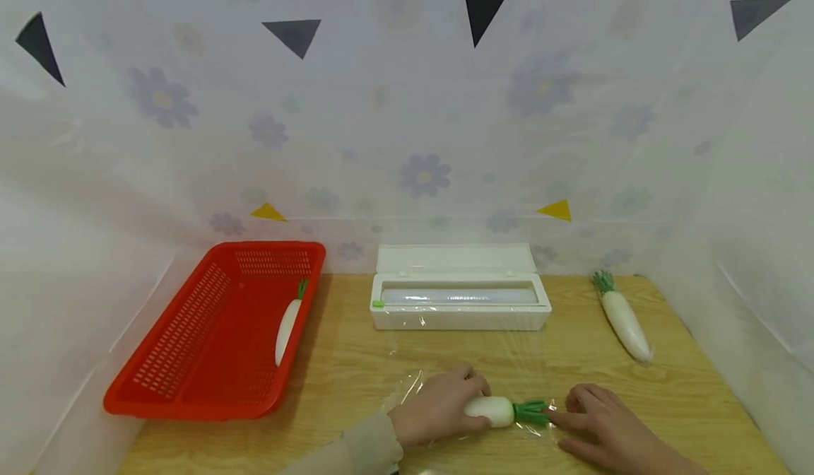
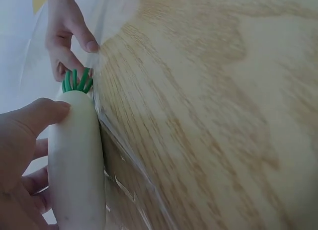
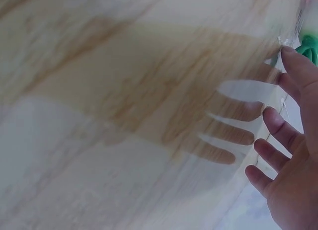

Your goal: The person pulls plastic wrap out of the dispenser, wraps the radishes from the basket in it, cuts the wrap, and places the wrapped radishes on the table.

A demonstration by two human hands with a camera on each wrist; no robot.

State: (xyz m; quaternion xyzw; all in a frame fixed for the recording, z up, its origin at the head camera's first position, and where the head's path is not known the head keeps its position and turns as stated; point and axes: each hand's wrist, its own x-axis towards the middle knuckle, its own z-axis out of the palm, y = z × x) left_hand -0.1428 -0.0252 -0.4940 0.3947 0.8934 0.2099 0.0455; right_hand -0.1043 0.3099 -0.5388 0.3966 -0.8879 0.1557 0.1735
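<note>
A white radish [image 1: 494,411] with green leaf stubs lies sideways on clear plastic wrap [image 1: 410,384] near the table's front. My left hand [image 1: 441,406] grips its body, thumb on the near side and fingers on the far side. In the left wrist view, the thumb presses close to the leaf end of the radish [image 2: 77,155]. My right hand [image 1: 600,422] is at the leaf tips, fingers loosely bent and thumb apart from the index finger. In the right wrist view, that hand's fingers [image 3: 280,128] are spread beside the leaves [image 3: 309,48].
A white wrap dispenser [image 1: 461,319] with raised lid stands behind the hands, its film drawn forward. At left, a red basket [image 1: 197,411] contains one radish [image 1: 288,330]. Another radish [image 1: 626,325], apparently wrapped, lies at the right. A patterned curtain [image 1: 356,143] hangs behind the table.
</note>
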